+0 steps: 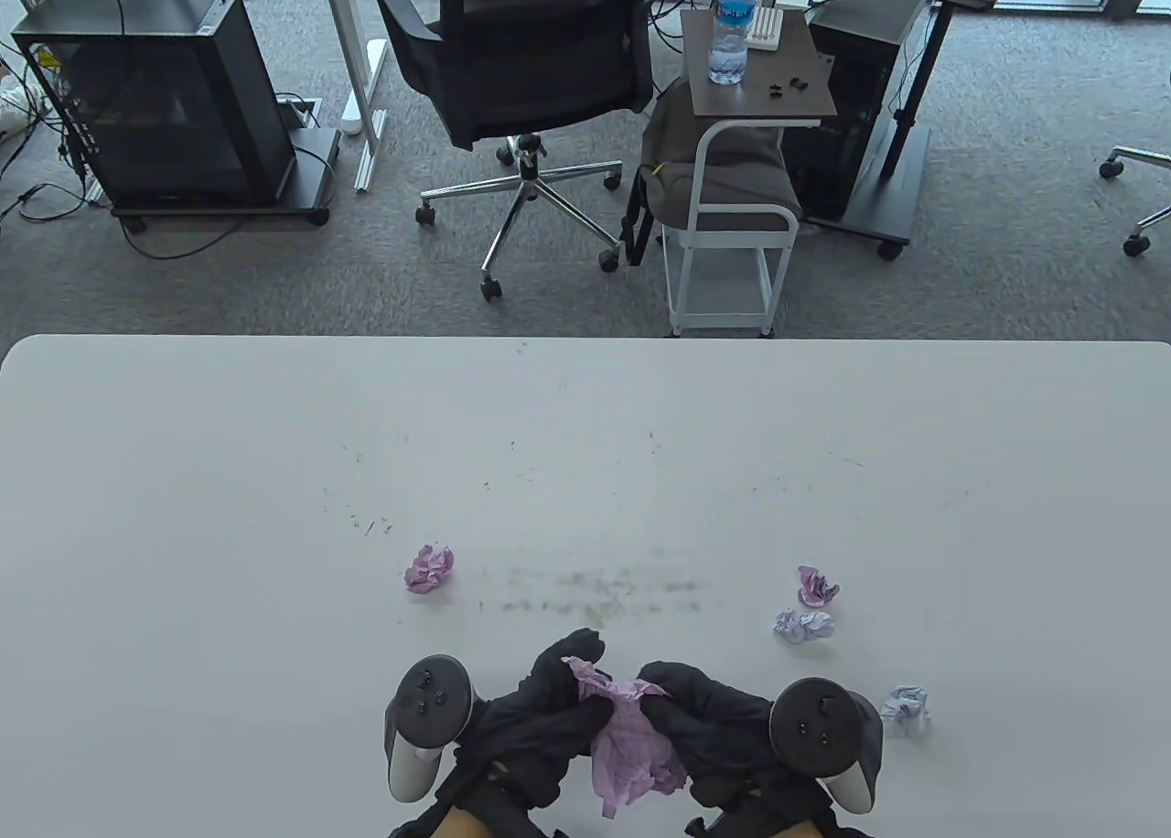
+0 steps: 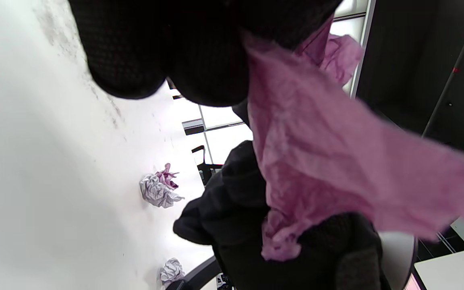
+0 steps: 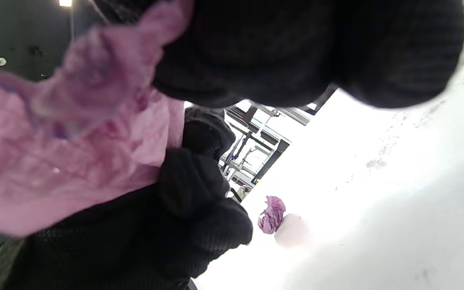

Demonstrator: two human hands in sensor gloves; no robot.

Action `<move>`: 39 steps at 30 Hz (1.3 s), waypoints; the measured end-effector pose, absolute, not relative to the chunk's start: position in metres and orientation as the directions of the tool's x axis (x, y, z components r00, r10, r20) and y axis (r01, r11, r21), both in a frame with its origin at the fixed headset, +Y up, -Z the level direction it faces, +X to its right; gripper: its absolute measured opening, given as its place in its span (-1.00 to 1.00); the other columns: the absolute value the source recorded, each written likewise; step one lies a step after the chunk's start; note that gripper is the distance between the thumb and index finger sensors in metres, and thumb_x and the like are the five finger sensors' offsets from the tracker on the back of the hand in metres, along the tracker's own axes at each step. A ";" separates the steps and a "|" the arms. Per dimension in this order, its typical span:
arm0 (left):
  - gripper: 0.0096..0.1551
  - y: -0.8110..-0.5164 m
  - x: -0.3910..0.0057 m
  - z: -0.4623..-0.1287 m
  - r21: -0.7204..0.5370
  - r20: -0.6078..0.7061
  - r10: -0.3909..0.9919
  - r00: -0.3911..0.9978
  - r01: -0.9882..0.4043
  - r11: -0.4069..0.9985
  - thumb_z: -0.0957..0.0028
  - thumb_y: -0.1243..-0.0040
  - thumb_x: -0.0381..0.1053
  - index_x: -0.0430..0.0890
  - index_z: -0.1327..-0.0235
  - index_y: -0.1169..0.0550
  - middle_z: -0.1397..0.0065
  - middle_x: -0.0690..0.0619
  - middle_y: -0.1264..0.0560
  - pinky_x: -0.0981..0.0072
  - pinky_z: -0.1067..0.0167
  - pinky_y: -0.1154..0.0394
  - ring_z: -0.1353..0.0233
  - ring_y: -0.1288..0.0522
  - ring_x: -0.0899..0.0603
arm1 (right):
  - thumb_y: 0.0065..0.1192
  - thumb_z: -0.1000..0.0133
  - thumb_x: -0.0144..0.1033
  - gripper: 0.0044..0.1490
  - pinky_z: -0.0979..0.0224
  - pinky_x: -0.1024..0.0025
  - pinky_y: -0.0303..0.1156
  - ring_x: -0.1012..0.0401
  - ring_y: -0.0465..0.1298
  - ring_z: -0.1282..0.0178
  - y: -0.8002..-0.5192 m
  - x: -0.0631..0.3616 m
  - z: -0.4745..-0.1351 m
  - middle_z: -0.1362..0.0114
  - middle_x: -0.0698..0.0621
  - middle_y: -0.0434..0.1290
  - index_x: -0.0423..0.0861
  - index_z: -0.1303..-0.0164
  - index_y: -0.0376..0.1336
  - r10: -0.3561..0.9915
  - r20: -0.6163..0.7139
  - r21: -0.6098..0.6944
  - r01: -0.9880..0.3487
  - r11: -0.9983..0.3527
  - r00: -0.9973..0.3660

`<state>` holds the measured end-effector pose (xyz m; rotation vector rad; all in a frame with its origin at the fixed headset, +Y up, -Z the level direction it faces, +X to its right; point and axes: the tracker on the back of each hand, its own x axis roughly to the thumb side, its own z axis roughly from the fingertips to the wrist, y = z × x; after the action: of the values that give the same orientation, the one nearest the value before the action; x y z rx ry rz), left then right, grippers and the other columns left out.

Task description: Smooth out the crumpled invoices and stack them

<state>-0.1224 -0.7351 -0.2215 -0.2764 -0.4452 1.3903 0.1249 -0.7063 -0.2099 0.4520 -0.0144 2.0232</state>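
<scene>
Both hands hold one partly opened pink invoice (image 1: 631,742) above the table's near edge. My left hand (image 1: 558,701) grips its left top edge and my right hand (image 1: 695,719) grips its right top edge. The sheet hangs creased between them; it shows in the left wrist view (image 2: 316,161) and the right wrist view (image 3: 54,161). A crumpled pink ball (image 1: 429,568) lies to the left, and shows in the right wrist view (image 3: 272,214). To the right lie a pink ball (image 1: 815,586), a white ball (image 1: 803,625) and another white ball (image 1: 906,708).
The white table (image 1: 274,509) has grey smudges in the middle. Beyond its far edge stand an office chair (image 1: 521,69), a small white cart (image 1: 732,188) with a water bottle (image 1: 732,24), and a black PC case (image 1: 155,97).
</scene>
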 end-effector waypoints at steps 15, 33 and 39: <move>0.26 -0.708 -0.104 -0.212 -0.278 0.587 0.526 0.615 -0.458 0.845 0.07 -0.42 0.32 -0.17 -0.67 -0.03 -0.63 -0.26 0.14 -0.44 -0.28 -0.28 -0.54 -0.11 -0.54 | 0.24 -0.19 -0.15 -0.55 0.23 0.17 0.64 0.19 0.62 0.42 -0.720 0.132 -0.218 0.25 0.03 0.62 -0.17 -0.15 0.36 0.677 0.315 0.292 -0.611 -0.736 -0.665; -0.50 -0.727 -0.108 -0.217 -0.444 0.291 0.853 0.434 -0.728 0.522 -0.22 -0.23 -0.13 -0.27 -0.37 -0.45 -0.16 -0.18 -0.55 -0.09 0.00 -0.61 0.13 -0.70 -0.10 | 0.34 -0.13 -0.28 -0.49 -0.07 -0.05 0.60 -0.03 0.65 0.03 -0.720 0.123 -0.218 -0.20 -0.29 0.55 -0.13 -0.24 0.23 0.773 0.377 0.330 -0.705 -0.627 -0.511; -0.45 -0.732 -0.121 -0.224 -0.380 0.218 0.890 0.401 -0.805 0.456 -0.24 -0.21 -0.14 -0.26 -0.45 -0.37 -0.22 -0.17 -0.51 -0.08 -0.04 -0.60 0.09 -0.68 -0.09 | 0.32 -0.14 -0.29 -0.46 0.08 0.11 0.63 0.15 0.63 0.28 -0.717 0.131 -0.219 0.07 -0.07 0.61 -0.17 -0.28 0.24 0.758 0.362 0.252 -0.725 -0.640 -0.543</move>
<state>-0.1207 -0.7323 -0.2238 -0.2278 -0.4190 1.0827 0.1312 -0.7168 -0.2188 0.5597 0.0901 2.1973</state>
